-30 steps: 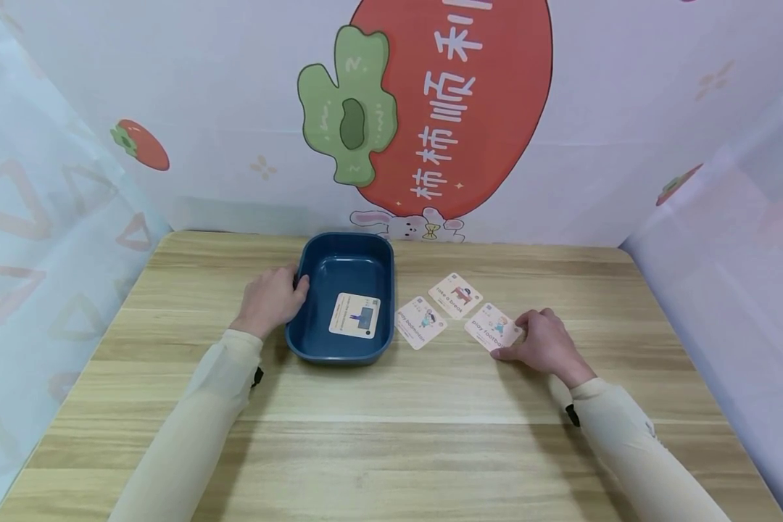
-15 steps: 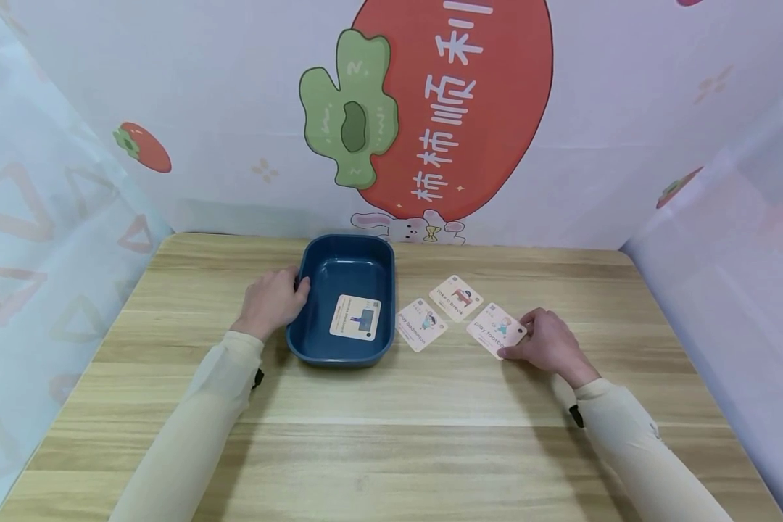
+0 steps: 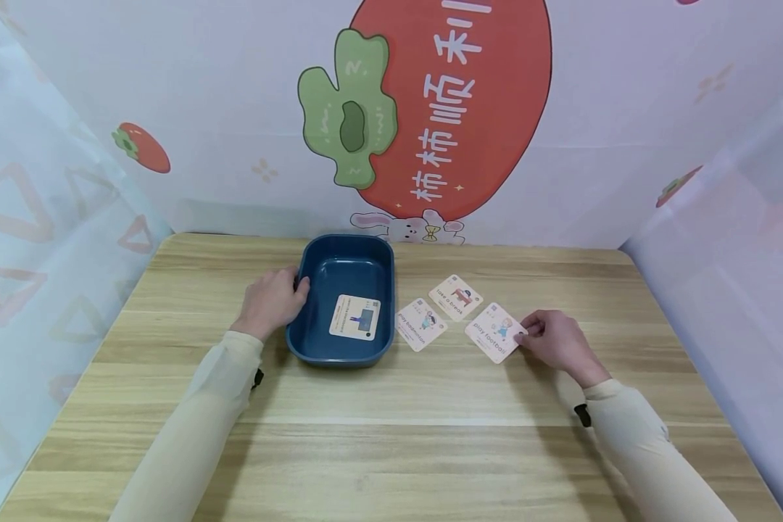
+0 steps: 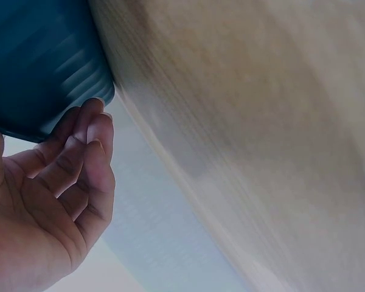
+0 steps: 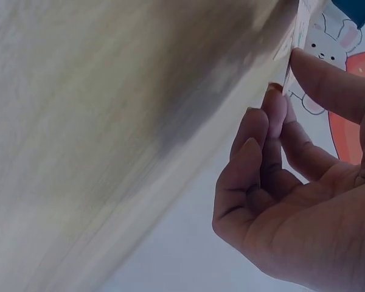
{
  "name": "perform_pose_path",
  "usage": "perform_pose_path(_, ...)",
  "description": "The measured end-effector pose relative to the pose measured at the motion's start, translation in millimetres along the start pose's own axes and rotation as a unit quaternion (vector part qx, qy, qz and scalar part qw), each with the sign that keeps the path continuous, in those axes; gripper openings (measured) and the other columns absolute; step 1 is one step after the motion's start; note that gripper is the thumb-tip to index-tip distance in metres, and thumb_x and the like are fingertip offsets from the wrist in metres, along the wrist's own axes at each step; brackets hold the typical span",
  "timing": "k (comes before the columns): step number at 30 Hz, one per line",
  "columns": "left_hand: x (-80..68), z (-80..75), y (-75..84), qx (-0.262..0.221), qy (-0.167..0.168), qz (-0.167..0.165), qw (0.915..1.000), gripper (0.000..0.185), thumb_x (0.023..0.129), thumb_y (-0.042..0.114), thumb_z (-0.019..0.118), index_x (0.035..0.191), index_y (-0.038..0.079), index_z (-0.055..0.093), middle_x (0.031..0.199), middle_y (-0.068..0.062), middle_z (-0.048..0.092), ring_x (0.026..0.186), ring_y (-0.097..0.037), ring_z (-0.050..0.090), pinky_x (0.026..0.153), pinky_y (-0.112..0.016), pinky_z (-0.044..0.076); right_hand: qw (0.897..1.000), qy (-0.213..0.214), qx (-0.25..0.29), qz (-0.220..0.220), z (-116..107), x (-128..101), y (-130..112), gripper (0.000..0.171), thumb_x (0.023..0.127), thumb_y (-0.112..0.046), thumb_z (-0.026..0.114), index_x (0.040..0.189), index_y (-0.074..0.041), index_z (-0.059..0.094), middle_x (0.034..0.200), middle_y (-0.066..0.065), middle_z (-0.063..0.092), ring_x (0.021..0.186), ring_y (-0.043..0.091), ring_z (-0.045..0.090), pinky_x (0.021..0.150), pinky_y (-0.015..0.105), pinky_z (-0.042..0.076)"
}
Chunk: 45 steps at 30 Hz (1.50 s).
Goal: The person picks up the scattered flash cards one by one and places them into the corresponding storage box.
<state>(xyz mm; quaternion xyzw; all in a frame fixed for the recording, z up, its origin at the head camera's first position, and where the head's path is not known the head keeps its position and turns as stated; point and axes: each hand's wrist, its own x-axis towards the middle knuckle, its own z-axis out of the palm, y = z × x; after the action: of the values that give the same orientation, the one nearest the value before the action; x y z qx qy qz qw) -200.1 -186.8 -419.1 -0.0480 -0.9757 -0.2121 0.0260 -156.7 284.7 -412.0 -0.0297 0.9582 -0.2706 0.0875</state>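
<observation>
"Play football" card [image 3: 495, 333] is shown lying on the wooden table [image 3: 391, 435], to the right of the blue tray [image 3: 313, 290], with its right-hand corner pinched between the thumb and curled fingers of the right hand [image 3: 557, 341]. In the right wrist view the card edge [image 5: 294, 42] is seen gripped between the thumb and the fingertips [image 5: 275, 103], the remaining fingers being curled beneath; whether the card is lifted clear of the table cannot be told. Two further cards are laid flat just beside it: a "play badminton" card [image 3: 420, 324] to the left and a "take a break" card [image 3: 455, 297] behind, all three apart from one another. A fourth card [image 3: 355, 317] is seen lying on the floor of the tray. The tray's left wall is held by the left hand [image 3: 272, 299], the fingers [image 4: 85, 131] being curled against its ribbed outer side [image 4: 42, 61]. Both arms are covered by pale sleeves [image 3: 196, 428].
</observation>
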Motion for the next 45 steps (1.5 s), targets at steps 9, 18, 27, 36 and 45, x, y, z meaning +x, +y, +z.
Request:
perform_pose_path(9,0.0,0.8,-1.2,0.003,0.000,-0.002,1.0000,0.034,0.105,0.028,0.048,0.103,-0.003,0.064,0.070,-0.010,0.057,0.059,-0.025,0.056,0.050,-0.035,0.043,0.999,-0.016,0.041,-0.017,-8.0,-2.1,2.6,0.019,0.091,-0.015,0.074,0.096,0.003,0.071,0.083,0.007,0.066,0.073,0.019,0.056,0.063,0.030,0.047)
perform_pose_path(18,0.2,0.9,-1.9,0.001,-0.003,-0.004,1.0000,0.038,0.106,0.028,0.048,0.112,-0.006,0.064,0.073,-0.011,0.058,0.061,-0.026,0.057,0.052,-0.036,0.044,0.996,-0.031,0.074,-0.033,-16.5,-4.8,1.7,0.018,0.093,-0.017,0.074,0.093,0.001,0.073,0.081,0.005,0.066,0.072,0.017,0.054,0.061,0.027,0.044)
perform_pose_path(27,1.0,-1.0,-0.3,0.000,-0.007,-0.009,0.9999,0.039,0.106,0.028,0.047,0.116,-0.006,0.063,0.073,-0.011,0.058,0.061,-0.026,0.057,0.052,-0.036,0.044,0.991,-0.031,0.129,-0.035,-17.3,-5.2,-4.5,0.020,0.093,-0.020,0.076,0.095,0.000,0.076,0.086,0.009,0.067,0.075,0.016,0.053,0.061,0.025,0.044)
perform_pose_path(36,1.9,-1.5,0.6,0.000,-0.008,-0.008,0.9999,0.039,0.106,0.029,0.047,0.114,-0.005,0.064,0.072,-0.010,0.057,0.061,-0.026,0.057,0.052,-0.036,0.044,0.983,-0.034,0.176,-0.029,-15.7,-4.7,-20.4,0.021,0.093,-0.021,0.076,0.099,-0.001,0.076,0.083,0.007,0.064,0.072,0.015,0.048,0.061,0.026,0.040)
perform_pose_path(45,1.2,0.0,-0.3,-0.001,-0.009,-0.006,0.9999,0.038,0.106,0.029,0.047,0.113,-0.005,0.064,0.071,-0.010,0.057,0.059,-0.026,0.056,0.051,-0.036,0.044,0.976,-0.027,0.215,-0.032,-11.1,-1.1,-31.4,0.024,0.093,-0.022,0.076,0.101,0.001,0.075,0.089,0.006,0.069,0.076,0.015,0.054,0.066,0.029,0.045)
